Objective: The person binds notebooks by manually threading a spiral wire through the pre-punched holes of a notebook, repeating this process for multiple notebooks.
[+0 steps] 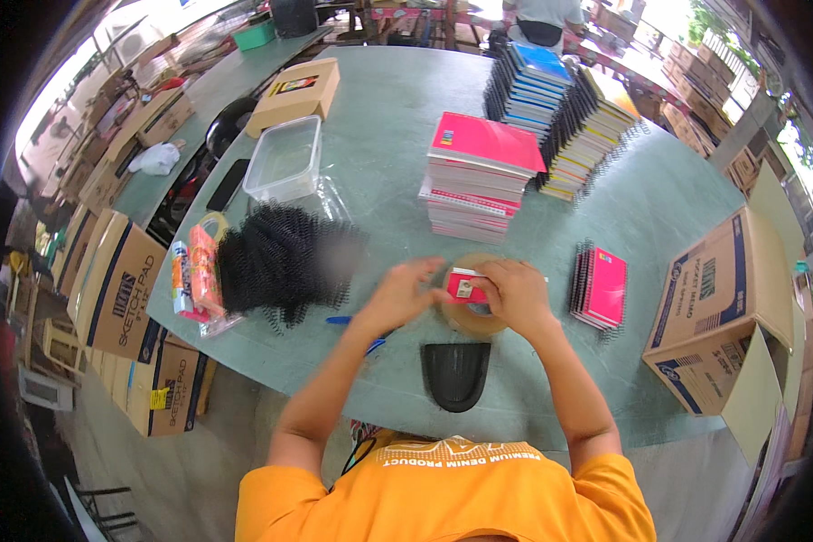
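Your right hand (513, 294) closes its grip on a small red tape dispenser (466, 287), which sits on a brown roll of tape (470, 316) at the near middle of the green surface (388, 135). Your fingers cover the roll's right half, so its full ring is hidden. Your left hand (397, 294) meets the dispenser from the left with fingers curled narrow; you cannot tell whether they pinch it or only touch. Under your left wrist a blue pen (341, 320) shows only in part. Nearer you lies one black ribbed, shield-shaped pad (455, 373). To the left one bristly heap of black wire spirals (285, 262) is partly blurred, too tangled to count, with one clear plastic box (285, 159) beyond it. To the right lies one short stack of red notebooks (599, 287), spiral-bound. Farther off stand three taller notebook stacks: one red-topped (479, 176), two fanned (565, 99). One open cardboard box (727, 312) overhangs the right edge.
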Motion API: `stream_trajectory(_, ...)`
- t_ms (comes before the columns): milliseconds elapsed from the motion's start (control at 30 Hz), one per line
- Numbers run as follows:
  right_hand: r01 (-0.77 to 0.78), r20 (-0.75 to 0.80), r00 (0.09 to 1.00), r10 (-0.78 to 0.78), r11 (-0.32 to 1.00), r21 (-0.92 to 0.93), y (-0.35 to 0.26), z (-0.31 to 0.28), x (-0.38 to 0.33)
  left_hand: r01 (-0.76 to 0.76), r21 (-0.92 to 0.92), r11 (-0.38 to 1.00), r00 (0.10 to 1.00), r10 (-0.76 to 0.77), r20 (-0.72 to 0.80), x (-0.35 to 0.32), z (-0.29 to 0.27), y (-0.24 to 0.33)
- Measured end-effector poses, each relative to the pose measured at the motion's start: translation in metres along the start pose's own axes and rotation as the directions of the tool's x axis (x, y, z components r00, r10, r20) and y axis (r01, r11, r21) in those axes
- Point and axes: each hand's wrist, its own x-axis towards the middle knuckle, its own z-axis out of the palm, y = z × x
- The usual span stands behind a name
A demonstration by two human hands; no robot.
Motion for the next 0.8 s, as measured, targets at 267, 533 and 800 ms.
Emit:
stream_trajectory(267, -0.302, -0.052, 0.931, 0.361, 0.843, 0.445, 0.015, -0.009, 0.014, 0.212, 0.641, 0.738, 0.969, -0.074, -0.236, -0.023, -0.04, -0.059)
stream_trajectory(533, 0.08, -0.155, 0.753, 0.64, 0.144, 0.986, 0.012, 0.025, -0.001, 0.233, -0.511, 0.827, 0.972, -0.176, 0.157, -0.008, 0.033, 0.029)
stream_trajectory(800, 0.125, 0.137, 0.987, -0.085, 0.939, -0.322, -0.029, -0.032, -0.003, -0.273, 0.288, 0.918, 0.955, 0.223, 0.195, -0.004, 0.009, 0.041)
